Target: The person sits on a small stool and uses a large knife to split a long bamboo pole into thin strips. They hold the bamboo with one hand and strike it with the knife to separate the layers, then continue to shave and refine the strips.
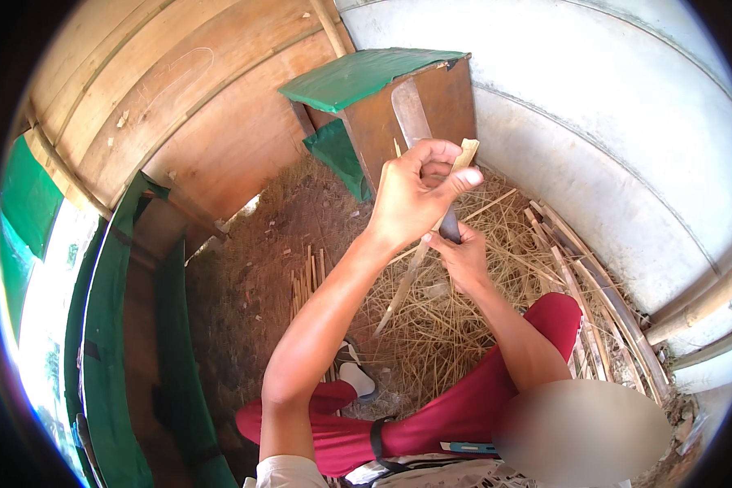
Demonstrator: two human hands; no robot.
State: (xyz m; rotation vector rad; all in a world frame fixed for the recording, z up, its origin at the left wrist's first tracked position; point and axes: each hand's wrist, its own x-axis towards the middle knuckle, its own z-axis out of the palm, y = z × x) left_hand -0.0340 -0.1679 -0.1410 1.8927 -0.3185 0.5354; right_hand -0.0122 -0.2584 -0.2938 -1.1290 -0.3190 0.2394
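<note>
My left hand is raised in front of me, with its fingers curled and its thumb pressed on a split bamboo strip. The pale strip slants down past my wrist toward the straw, and its lower end hangs free. Just below, my right hand grips a machete. Its broad blade points up and away, passing behind my left hand, which hides its middle. The dark lower part of the machete shows just above my right fingers, close against the strip.
Straw and shavings cover the ground before me. Long bamboo strips lie along the pale wall at right; cut sticks lie at left. A wooden box with a green cover stands ahead. Green-draped boards line the left.
</note>
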